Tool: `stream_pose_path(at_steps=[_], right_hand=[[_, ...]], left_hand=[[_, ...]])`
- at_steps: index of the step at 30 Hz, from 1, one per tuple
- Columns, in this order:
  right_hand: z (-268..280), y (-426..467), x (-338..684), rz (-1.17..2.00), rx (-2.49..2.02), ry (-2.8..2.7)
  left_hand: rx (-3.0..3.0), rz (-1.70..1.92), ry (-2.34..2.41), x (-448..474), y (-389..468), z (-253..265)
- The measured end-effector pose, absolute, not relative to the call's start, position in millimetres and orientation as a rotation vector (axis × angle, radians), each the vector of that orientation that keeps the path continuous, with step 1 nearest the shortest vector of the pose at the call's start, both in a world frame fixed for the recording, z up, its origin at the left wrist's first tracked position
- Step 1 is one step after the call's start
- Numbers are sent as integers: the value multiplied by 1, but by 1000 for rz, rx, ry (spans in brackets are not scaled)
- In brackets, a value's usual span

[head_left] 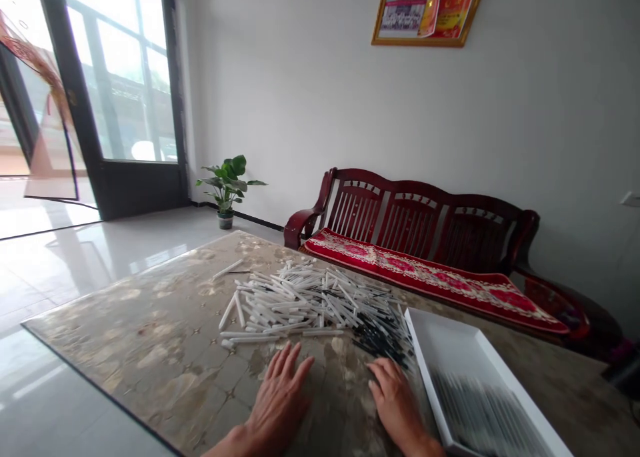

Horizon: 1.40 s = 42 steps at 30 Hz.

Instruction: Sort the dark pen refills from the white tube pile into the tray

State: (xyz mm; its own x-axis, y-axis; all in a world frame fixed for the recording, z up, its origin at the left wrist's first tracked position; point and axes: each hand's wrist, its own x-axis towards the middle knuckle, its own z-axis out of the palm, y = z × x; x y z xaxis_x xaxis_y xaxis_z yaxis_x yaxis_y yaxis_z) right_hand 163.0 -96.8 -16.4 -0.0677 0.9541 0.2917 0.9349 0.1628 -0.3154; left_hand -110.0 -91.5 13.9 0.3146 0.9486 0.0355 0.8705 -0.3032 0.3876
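Observation:
My left hand (283,397) is over the patterned table, palm down with fingers stretched and spread, holding nothing. Just beyond its fingertips lies a big loose pile of slim white pen-like sticks (295,300). My right hand (395,400) is slightly blurred, its fingers loosely bent and thumb apart, with nothing visible in it. It is close to a cluster of dark pen-like sticks (383,337) at the pile's right end. To its right stands a shallow white box (430,377) holding a row of thin greyish sticks (490,410), blurred in detail.
The patterned tabletop (165,377) ends at a left edge above a shiny floor. Behind it stands a dark red wooden bench (410,223) with a red floral cover. A potted plant (226,190) sits near the glass door (125,77). A dark object (623,377) shows at far right.

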Motion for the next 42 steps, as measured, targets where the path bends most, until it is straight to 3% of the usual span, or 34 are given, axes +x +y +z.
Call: stream_pose_path(at_steps=[6,13,20,27,36,42], right_hand=[[-15,-90,161,43,-1836,-1992],[-21,-78,165,103,-1807,-1900],[-34,-69,180,86,-1726,-1656],[-19,-80,169,114,-1745,-1810],[-10,-67,156,-95,-1886,-1938],[-6,-74,149,-5,-1744,-1996]], left_hand=[[2275,175,1671,-100,-92,3],[2434,255,1428,-8,-56,-25],[2508,324,1225,34,-26,-21],[2539,382,1143,7,-25,-21],[2567,370,1021,-25,-23,-20],[2496,443,1162,-50,-19,-5]])
